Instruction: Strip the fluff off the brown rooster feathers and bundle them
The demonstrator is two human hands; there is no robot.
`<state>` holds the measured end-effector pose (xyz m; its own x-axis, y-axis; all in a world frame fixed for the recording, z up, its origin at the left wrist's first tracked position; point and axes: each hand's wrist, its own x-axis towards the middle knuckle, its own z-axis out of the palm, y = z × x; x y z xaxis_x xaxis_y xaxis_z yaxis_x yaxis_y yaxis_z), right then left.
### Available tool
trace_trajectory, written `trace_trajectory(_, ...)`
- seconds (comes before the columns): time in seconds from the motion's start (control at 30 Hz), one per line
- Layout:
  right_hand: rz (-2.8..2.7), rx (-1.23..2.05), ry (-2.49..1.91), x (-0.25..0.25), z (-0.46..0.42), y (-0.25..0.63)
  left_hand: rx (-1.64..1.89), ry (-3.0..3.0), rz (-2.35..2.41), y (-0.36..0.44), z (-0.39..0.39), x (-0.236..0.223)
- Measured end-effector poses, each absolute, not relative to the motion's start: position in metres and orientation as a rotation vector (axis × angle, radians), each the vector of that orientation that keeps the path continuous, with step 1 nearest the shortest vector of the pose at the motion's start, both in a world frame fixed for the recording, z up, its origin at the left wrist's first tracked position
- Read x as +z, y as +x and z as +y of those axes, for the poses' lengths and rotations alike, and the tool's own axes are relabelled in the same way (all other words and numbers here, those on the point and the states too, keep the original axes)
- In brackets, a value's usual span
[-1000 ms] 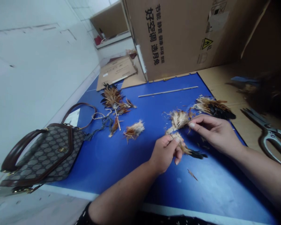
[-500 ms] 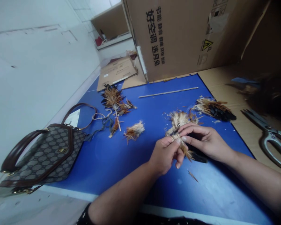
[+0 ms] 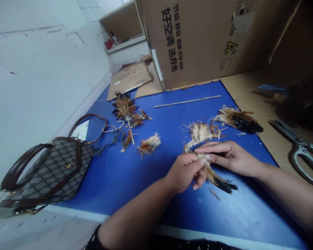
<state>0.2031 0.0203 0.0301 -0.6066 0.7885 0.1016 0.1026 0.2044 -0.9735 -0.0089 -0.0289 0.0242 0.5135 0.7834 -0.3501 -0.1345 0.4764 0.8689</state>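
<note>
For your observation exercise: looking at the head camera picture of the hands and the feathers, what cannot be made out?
- Quill ends of the feather bundle, head view: covered by the left hand and right hand.
- Scissors, head view: handles cut off by the right edge.
- Dark heap at far right, head view: blurred, unidentifiable.
- Small print on the cardboard box: too small.

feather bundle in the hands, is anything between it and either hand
Nothing visible does. The left hand already pinches the feather bundle at its pale quill end, and the right hand lays its fingertips on the same end. The loose feather pile lies apart on the blue mat, beyond the hands.
</note>
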Motion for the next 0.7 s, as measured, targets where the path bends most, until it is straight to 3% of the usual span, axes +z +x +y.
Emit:
trace_trajectory(0.37,-1.831,1.315,-0.902,0.03,0.012,0.194,0.724,0.959,0.906,-0.012,-0.026,0.021)
trace_trajectory(0.7,-1.717,1.649,-0.995,0.027,0.007,0.184,0.911,0.981,0.96,-0.009,-0.028,0.018)
